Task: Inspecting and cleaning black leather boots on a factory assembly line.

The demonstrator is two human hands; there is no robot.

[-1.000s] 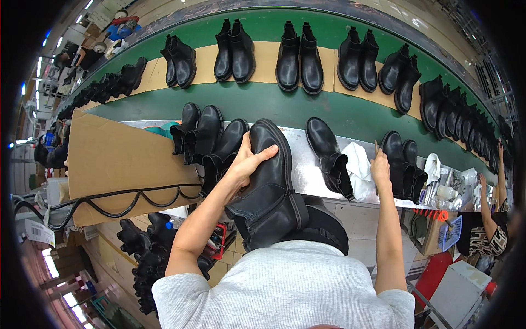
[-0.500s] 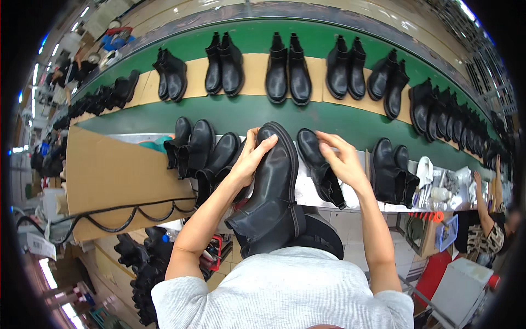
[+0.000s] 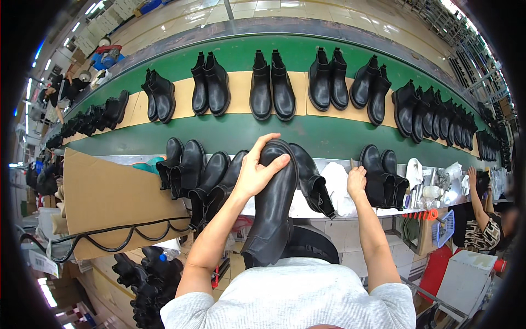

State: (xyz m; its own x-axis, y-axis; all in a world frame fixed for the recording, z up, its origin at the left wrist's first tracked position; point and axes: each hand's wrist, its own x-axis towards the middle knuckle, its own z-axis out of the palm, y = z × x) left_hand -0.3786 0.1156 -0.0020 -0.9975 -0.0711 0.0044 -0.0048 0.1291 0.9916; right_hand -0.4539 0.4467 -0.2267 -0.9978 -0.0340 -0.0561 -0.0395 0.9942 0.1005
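My left hand grips a black ankle boot by its toe, thumb on the upper and fingers round the sole's edge. The boot tilts, toe away from me and shaft close to my waist. My right hand is closed round a thin, light brown stick-like tool whose exact kind I cannot make out. A crumpled white cloth lies just left of that hand. Between the held boot and the cloth, another black boot lies on the bench. A pair of black boots stands close to my right hand.
Pairs of black boots line a cardboard strip on the green conveyor. Several boots and a large cardboard sheet are on the left. Bottles and a co-worker's arm show at the right.
My right hand has moved right, away from the boot lying beside it, and has closed on the thin tool. The white cloth has come into view. The held boot has turned more upright.
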